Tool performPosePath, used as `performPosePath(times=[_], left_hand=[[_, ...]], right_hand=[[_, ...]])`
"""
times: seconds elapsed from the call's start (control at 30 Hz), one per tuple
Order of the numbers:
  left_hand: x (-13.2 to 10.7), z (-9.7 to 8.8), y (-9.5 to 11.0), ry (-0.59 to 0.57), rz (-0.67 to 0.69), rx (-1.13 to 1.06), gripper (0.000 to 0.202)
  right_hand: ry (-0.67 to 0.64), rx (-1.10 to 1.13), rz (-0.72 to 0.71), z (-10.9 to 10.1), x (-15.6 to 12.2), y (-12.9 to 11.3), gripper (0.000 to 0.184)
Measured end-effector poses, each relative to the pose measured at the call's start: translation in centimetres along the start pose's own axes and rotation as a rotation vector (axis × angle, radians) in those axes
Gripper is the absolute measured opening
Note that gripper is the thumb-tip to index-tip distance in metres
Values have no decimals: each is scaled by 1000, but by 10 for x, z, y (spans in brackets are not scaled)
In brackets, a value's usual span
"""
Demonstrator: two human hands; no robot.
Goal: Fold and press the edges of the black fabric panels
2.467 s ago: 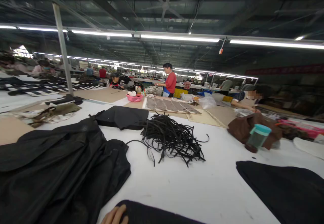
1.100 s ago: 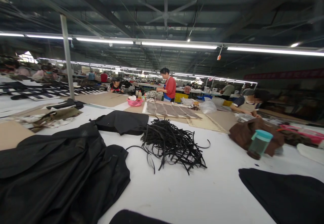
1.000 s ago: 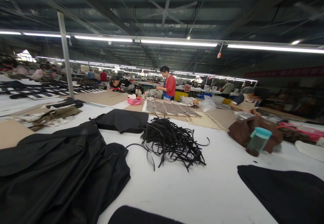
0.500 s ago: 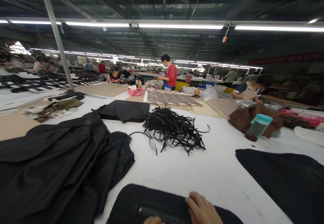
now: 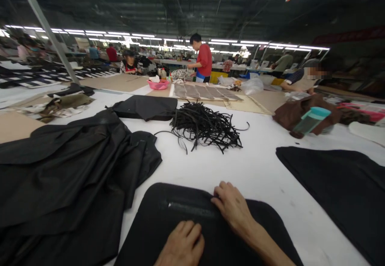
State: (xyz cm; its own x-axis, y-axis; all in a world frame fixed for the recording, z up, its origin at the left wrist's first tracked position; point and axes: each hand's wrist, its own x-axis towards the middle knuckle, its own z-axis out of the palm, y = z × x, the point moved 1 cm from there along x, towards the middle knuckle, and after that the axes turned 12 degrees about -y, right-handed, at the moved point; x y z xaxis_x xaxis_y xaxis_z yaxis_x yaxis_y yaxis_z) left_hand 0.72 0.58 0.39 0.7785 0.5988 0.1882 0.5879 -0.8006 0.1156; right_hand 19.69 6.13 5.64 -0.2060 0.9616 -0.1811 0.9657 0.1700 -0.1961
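Note:
A black panel with rounded corners [image 5: 156, 230] lies flat in front of me, with a shiny strip across its upper part. My right hand [image 5: 233, 208] is at the panel's far edge, fingers bent over it and thumb on the near side, closed on the black material. Lower and to the left, my left hand [image 5: 183, 242] rests on the panel's face below the shiny strip. Its fingers are slightly bent and a little apart, with nothing visible in them. Beyond the panel lies a tangled heap of thin black strips [image 5: 206, 127].
Draped black fabric [image 5: 75, 178] covers the left side of the white table [image 5: 255, 166]. More black pieces [image 5: 339, 186] lie at right, near a teal-lidded bottle [image 5: 313, 119] and brown cloth [image 5: 288, 111]. A black stack [image 5: 144, 107] sits behind. Co-workers stand or sit farther off.
The view has tilted down, so more of the panel and both hands shows. My right hand remains at the panel's far edge; my left hand has come further into view.

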Motion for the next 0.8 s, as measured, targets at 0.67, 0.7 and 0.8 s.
performPosePath(times=[0.67,0.7,0.8], left_hand=[[11,-33,-6,-429,173,-247,63],[10,-32,-6,-426,167,-248,65],[10,-32,-4,-425,157,-254,67]], right_hand=[[224,108,-10,-13,-4,8,14],[303,43,-11,-18,-5,8,13],[437,-197,-89,-34,-11,6,17]])
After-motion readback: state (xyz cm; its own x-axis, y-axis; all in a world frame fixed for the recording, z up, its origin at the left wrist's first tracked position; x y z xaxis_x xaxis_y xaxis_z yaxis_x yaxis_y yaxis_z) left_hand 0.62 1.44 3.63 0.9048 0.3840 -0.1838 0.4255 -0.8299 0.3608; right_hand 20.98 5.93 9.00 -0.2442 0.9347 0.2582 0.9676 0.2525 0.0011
